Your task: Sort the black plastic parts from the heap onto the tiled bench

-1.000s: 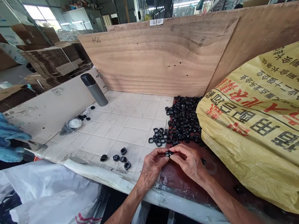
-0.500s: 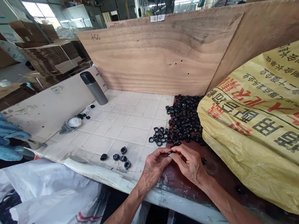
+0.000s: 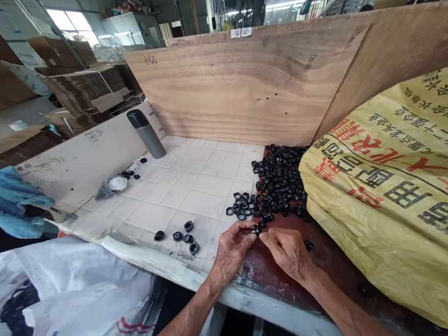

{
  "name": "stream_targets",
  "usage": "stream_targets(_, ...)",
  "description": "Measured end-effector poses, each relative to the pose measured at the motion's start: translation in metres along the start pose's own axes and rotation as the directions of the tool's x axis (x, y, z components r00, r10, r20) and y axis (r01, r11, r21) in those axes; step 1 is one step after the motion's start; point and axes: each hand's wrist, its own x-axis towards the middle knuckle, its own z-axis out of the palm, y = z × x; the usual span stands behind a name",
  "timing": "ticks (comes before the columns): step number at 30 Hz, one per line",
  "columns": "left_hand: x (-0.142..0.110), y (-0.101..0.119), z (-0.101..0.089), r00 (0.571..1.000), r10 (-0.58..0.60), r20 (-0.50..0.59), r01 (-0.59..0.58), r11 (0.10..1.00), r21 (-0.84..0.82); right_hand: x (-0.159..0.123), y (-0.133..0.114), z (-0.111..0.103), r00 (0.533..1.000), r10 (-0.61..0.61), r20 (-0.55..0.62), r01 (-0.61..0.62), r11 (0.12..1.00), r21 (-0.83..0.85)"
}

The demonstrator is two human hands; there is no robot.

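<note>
A small black plastic ring point(image 3: 256, 229) is pinched between the thumb and fingers of my left hand point(image 3: 229, 251), above the front edge of the table. Just to its right is my right hand point(image 3: 290, 251), its fingers curled in and thumb pressed against them, tips close to the ring. Whatever those fingers hold, if anything, is hidden. Beyond both hands lies a heap of black rings point(image 3: 280, 180) on a dark red surface. A smaller cluster of rings point(image 3: 242, 204) spreads onto the white tiled top. Several loose black rings point(image 3: 188, 238) lie to the left.
A large yellow sack point(image 3: 404, 185) bulges along the right side. Plywood boards point(image 3: 247, 84) wall off the back. A grey flask point(image 3: 149, 136) stands at the left rear, near a small plastic bag point(image 3: 108, 187). White sacks point(image 3: 87, 280) hang at the front left, below a blue towel point(image 3: 7, 201).
My right hand's fingers have drawn back slightly and curled in, leaving more of the ring in my left hand visible. The whole view has shifted a little.
</note>
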Motion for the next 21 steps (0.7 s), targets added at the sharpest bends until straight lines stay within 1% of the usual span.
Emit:
stream_targets(4, 0.0018, 0.0035, 0.002, 0.999, -0.016, -0.034, 0.016, 1.0, -0.019, 0.0005, -0.0027, 0.0001, 0.997, 0.064, 0.035, -0.066, 0.997, 0.051)
stream_targets(6, 0.0017, 0.0051, 0.0031, 0.999, -0.018, -0.045, 0.017, 1.0, -0.026, 0.001, -0.0026, -0.0005, 0.997, 0.058, 0.048, -0.06, 0.997, 0.041)
stream_targets(10, 0.0007, 0.0058, 0.0034, 1.0, -0.01, -0.024, 0.01, 1.0, -0.015, 0.0022, -0.0003, -0.0019, 0.999, 0.043, -0.002, -0.043, 0.998, 0.037)
stream_targets(14, 0.0002, 0.0019, 0.0009, 1.0, 0.001, 0.004, -0.001, 1.0, -0.017, 0.002, 0.003, -0.0009, 0.998, 0.064, -0.007, -0.064, 0.998, -0.012)
stream_targets(17, 0.0004, -0.0014, -0.0009, 1.0, 0.008, 0.017, -0.008, 1.0, -0.016, 0.0016, 0.0034, 0.0, 0.997, 0.079, 0.005, -0.079, 0.996, 0.031)
stream_targets(19, 0.0005, -0.0023, -0.0014, 1.0, 0.013, 0.013, -0.013, 1.0, -0.012, 0.0013, 0.003, 0.0002, 0.998, 0.064, 0.018, -0.065, 0.998, 0.02)
stream_targets(21, 0.0003, -0.0022, -0.0013, 1.0, 0.007, 0.01, -0.007, 1.0, -0.009, 0.0011, 0.0026, 0.0002, 0.997, 0.077, 0.005, -0.077, 0.997, 0.004)
